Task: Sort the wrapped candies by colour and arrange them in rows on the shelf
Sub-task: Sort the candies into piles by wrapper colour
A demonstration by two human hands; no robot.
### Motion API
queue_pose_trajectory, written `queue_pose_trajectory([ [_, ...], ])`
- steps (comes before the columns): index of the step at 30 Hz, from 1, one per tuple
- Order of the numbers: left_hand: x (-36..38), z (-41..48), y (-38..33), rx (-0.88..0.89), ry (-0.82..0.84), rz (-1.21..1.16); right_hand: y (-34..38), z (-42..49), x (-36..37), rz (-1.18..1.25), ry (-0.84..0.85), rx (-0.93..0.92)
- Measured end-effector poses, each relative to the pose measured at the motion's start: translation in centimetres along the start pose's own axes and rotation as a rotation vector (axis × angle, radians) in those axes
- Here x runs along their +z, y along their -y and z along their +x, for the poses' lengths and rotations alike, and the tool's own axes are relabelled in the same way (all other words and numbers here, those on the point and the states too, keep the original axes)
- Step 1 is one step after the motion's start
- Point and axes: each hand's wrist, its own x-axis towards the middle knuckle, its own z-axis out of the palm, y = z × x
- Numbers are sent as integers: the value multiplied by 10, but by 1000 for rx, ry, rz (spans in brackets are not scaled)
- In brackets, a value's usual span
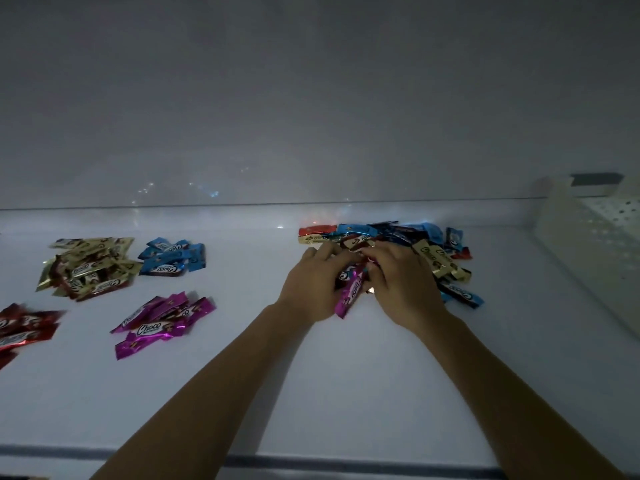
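Observation:
A mixed heap of wrapped candies (398,237), red, blue and gold, lies on the white shelf (242,375) right of centre. Both hands are at its near edge. My left hand (311,282) and my right hand (401,285) hold a magenta candy (351,292) between them, its lower end sticking out toward me. At the left lie sorted heaps: gold candies (88,265), blue candies (173,258), magenta candies (162,320) and red candies (24,327) at the frame's left edge.
A white perforated panel (588,244) slopes down at the right side of the shelf. The back wall (311,116) rises just behind the mixed heap. A dark strip (311,462) runs along the shelf's front edge. The light is dim.

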Motion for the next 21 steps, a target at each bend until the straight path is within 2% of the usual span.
queue_pose_trajectory([
  [5, -3, -1, -7, -100, -42, 50, 1, -3, -2, -124, -11, 63],
  [10, -8, -5, -11, -194, -214, 88, 2, -6, -7, -104, -164, 108],
  [12, -7, -8, -11, -201, -132, 55, 0, -5, -6, -88, -166, 152],
  [14, -7, -9, -13, -219, 130, -55, -2, -2, -3, -39, -140, 156],
  [16, -7, -7, -15, -187, 341, 9, -4, 1, 1, 0, -119, 137],
  [18, -7, -7, -15, -117, 330, 70, -5, 2, 3, 7, -114, 126],
  [21, -5, -6, -15, 3, 141, -8, -5, 2, 3, -20, -101, 120],
])
